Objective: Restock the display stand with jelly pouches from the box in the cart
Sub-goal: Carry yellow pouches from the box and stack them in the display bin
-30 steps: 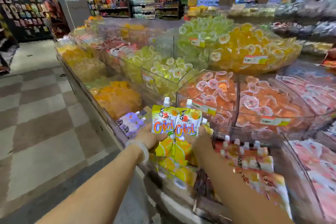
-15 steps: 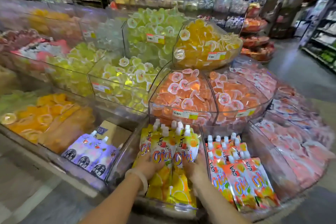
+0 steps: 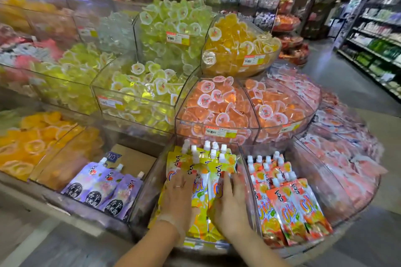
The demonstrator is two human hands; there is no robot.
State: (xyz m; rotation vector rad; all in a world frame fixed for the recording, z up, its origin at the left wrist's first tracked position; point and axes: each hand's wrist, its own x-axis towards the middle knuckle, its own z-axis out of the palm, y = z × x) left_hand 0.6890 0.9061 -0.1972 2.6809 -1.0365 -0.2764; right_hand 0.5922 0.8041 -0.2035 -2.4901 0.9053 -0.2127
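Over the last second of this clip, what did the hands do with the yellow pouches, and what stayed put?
A second ago both hands held the yellow pouches upright above the bin edge. Now the pouches lie in the middle clear bin, and the left hand and right hand press flat on them with straight fingers. The camera also swung right. The orange pouches and purple pouches in the neighbouring bins have not moved.

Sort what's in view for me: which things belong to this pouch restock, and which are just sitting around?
In the job:
- yellow pouches
- their clear bin
- left hand, flat on the pouches
- right hand, flat on the pouches

Just there:
- purple pouches
- orange pouches
- jelly cups
- cardboard
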